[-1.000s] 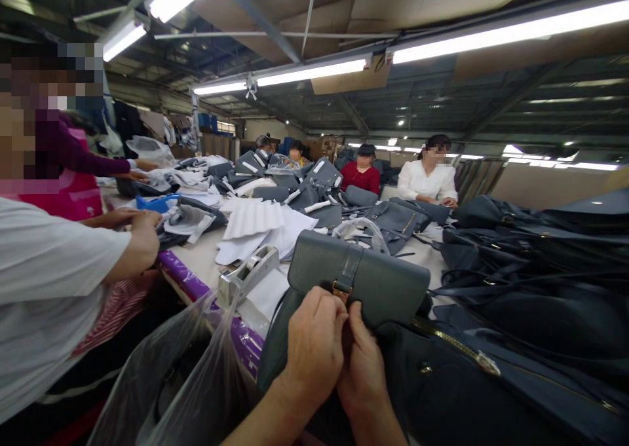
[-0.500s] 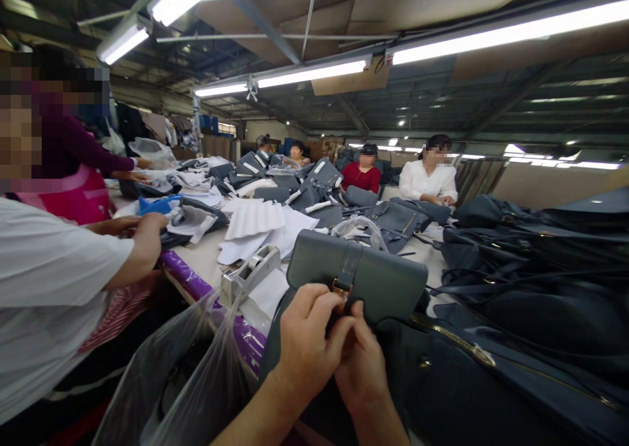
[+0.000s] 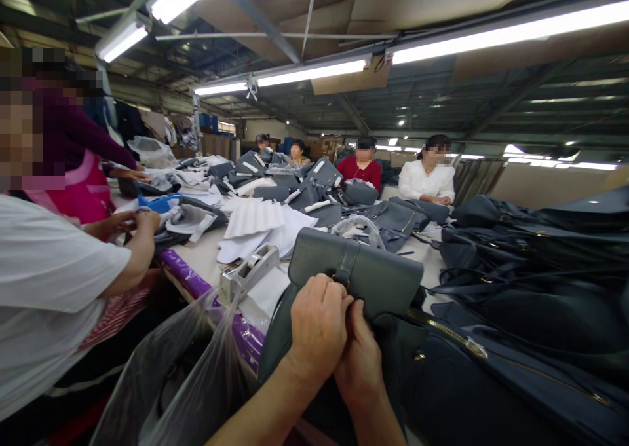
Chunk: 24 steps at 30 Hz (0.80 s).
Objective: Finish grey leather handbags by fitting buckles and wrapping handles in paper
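One grey handbag [image 3: 381, 276], upright at the near table edge, its front strap pinched by the closed fingers of left hand [image 3: 319, 325] and right hand [image 3: 361, 361]; tape dispenser [image 3: 248, 272] and clear plastic bag [image 3: 181, 374] just left, heaped dark bags [image 3: 531, 289] crowding right; paper-strewn worktable [image 3: 201, 255], tube-lit workshop.

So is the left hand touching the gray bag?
Touching. The head view shows the left hand with curled fingers pressed on the gray bag at its strap, no gap between.
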Motion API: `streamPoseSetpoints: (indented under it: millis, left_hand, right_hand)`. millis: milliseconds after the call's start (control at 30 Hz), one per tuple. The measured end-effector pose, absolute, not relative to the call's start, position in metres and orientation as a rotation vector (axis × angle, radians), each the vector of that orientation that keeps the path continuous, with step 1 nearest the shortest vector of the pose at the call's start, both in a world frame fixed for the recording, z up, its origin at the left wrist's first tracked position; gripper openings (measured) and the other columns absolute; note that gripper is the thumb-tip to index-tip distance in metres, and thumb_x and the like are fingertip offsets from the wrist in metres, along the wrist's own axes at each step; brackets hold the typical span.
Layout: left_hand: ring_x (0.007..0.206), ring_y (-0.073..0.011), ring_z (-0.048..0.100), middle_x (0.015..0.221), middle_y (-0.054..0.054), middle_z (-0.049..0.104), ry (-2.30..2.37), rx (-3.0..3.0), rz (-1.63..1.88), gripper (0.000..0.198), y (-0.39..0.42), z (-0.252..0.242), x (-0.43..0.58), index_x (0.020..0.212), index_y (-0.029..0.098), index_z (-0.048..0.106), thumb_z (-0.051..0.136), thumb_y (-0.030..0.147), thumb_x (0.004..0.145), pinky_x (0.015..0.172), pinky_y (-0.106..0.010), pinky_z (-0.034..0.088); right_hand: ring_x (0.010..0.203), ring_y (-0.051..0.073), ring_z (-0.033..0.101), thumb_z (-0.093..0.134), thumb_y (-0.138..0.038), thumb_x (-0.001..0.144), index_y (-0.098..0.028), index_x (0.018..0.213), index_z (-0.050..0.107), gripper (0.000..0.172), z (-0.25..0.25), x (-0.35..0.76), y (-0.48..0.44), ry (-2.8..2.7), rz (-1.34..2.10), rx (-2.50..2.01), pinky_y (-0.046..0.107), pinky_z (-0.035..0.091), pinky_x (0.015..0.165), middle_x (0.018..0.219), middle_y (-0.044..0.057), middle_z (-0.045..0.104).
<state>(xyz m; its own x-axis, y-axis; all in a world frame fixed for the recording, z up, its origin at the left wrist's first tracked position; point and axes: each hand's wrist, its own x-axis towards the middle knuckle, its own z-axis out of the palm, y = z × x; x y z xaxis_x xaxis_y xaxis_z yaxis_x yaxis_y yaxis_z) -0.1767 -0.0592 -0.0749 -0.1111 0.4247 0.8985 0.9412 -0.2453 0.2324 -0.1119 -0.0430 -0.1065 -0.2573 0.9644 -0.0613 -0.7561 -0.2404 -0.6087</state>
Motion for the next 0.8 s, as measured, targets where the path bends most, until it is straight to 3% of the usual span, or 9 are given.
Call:
streamPoseSetpoints:
  millis: [133,267,367,433,533,667,800]
  left_hand:
    - [0.067,-0.018,0.056,0.072,-0.003,0.061,-1.327,-2.109,-1.184,0.029,-0.08,-0.088,-0.189,0.07,0.019,0.055,0.046,0.024,0.097,0.06,-0.029,0.042]
    - [0.058,-0.014,0.055,0.062,0.001,0.058,-1.368,-2.546,-0.884,0.034,-0.115,-0.093,-0.214,0.059,0.02,0.052,0.058,0.025,0.092,0.053,-0.026,0.037]
    - [0.064,-0.0134,0.059,0.068,0.003,0.062,-1.536,-2.649,-0.825,0.017,-0.134,-0.086,-0.229,0.07,0.02,0.057,0.064,0.01,0.082,0.056,-0.023,0.038]
    - [0.061,-0.0125,0.059,0.067,0.005,0.062,-1.665,-2.636,-0.89,0.017,-0.139,-0.08,-0.236,0.085,0.021,0.06,0.061,0.005,0.079,0.056,-0.022,0.038]
    - [0.055,-0.011,0.054,0.06,0.006,0.057,-1.69,-2.469,-1.136,0.014,-0.136,-0.073,-0.242,0.081,0.021,0.059,0.053,0.008,0.083,0.053,-0.021,0.038]
    - [0.076,-0.0135,0.062,0.083,-0.001,0.065,-1.463,-2.204,-1.51,0.017,-0.127,-0.063,-0.245,0.092,0.02,0.061,0.049,0.009,0.088,0.067,-0.022,0.049]
    - [0.092,-0.0158,0.064,0.098,-0.005,0.069,-1.211,-2.099,-1.582,0.02,-0.117,-0.043,-0.229,0.099,0.019,0.063,0.05,0.007,0.089,0.081,-0.026,0.052]
  right_hand:
    - [0.084,0.021,0.072,0.077,-0.06,0.068,-0.014,0.085,0.076,0.049,-0.102,-0.104,-0.038,-0.625,1.836,-0.545,0.033,0.055,0.083,0.082,0.007,0.078]
    - [0.083,0.018,0.072,0.082,-0.055,0.064,-0.014,0.089,0.075,0.048,-0.098,-0.103,-0.037,-0.589,1.835,-0.478,0.031,0.056,0.086,0.088,0.006,0.078]
    - [0.086,0.018,0.072,0.083,-0.052,0.065,-0.017,0.093,0.075,0.046,-0.097,-0.106,-0.037,-0.6,1.812,-0.42,0.033,0.056,0.088,0.092,0.004,0.078]
    - [0.084,0.019,0.073,0.082,-0.053,0.067,-0.018,0.092,0.075,0.043,-0.097,-0.107,-0.038,-0.627,1.808,-0.415,0.034,0.057,0.085,0.09,0.004,0.078]
    - [0.083,0.019,0.072,0.081,-0.055,0.067,-0.018,0.09,0.074,0.044,-0.096,-0.108,-0.04,-0.651,1.805,-0.396,0.032,0.057,0.082,0.086,0.004,0.078]
    - [0.083,0.019,0.072,0.081,-0.057,0.065,-0.018,0.091,0.074,0.048,-0.092,-0.108,-0.047,-0.629,1.817,-0.395,0.031,0.057,0.078,0.085,0.003,0.077]
    - [0.09,0.02,0.071,0.072,-0.058,0.075,-0.021,0.095,0.072,0.042,-0.092,-0.114,-0.052,-0.723,1.804,-0.355,0.034,0.057,0.083,0.089,0.002,0.076]
